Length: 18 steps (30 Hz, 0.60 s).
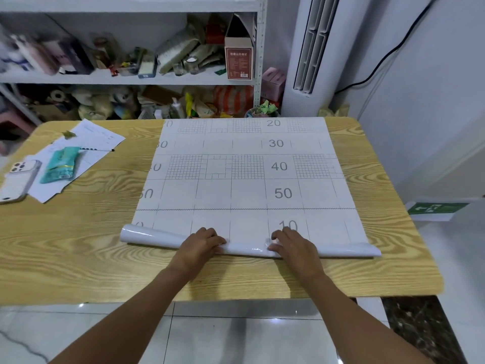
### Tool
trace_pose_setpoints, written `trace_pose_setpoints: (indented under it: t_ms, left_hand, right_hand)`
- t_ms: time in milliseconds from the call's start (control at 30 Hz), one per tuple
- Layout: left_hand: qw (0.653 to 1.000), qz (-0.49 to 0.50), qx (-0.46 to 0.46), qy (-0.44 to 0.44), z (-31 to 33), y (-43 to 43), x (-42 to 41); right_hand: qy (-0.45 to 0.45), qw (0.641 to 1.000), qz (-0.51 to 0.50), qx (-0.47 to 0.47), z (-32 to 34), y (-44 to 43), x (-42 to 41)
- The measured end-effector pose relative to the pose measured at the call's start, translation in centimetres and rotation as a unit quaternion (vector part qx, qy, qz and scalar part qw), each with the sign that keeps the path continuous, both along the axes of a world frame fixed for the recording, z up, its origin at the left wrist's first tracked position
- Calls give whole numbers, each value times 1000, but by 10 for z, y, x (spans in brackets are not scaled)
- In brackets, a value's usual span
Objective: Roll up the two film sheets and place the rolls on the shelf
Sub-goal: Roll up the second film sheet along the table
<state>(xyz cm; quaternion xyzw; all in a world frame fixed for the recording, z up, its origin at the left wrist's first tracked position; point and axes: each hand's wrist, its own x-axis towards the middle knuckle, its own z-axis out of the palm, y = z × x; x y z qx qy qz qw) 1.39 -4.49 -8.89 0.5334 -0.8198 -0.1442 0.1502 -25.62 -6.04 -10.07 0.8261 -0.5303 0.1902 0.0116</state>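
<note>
A: Film sheet [249,177] lies flat on the wooden table [78,232], grid side up w/ numbers 20 to 50, far edge at the table's far edge. Near edge is curled into a glossy roll [249,250] running left to right.

B: Hands?

A: Both on the roll, near its middle. Left hand [200,244] palm down, fingers close together & bent over the roll's top. Right hand [291,245] just right of it, fingers also together, curled onto the roll; thumbs can't tell.

B: Rest of the table?

A: Far left: phone [18,179], teal packet [61,164], papers [86,143] under the packet, pen [98,149] on the papers. All well apart from the sheet.

B: Shelf?

A: Shelf [131,78] stands beyond the table's far edge, cluttered w/ boxes & jars. Second sheet: can't tell.
</note>
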Motion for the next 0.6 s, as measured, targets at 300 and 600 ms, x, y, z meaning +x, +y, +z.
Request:
trace_pose_setpoints:
  t_ms: [300, 600]
  left_hand:
    - [999, 34, 25, 23, 3, -2, 0]
    - [998, 43, 51, -11, 13, -5, -2]
  right_hand:
    - [68, 996, 43, -35, 5, 4, 1]
    - [18, 999, 35, 6, 14, -3, 2]
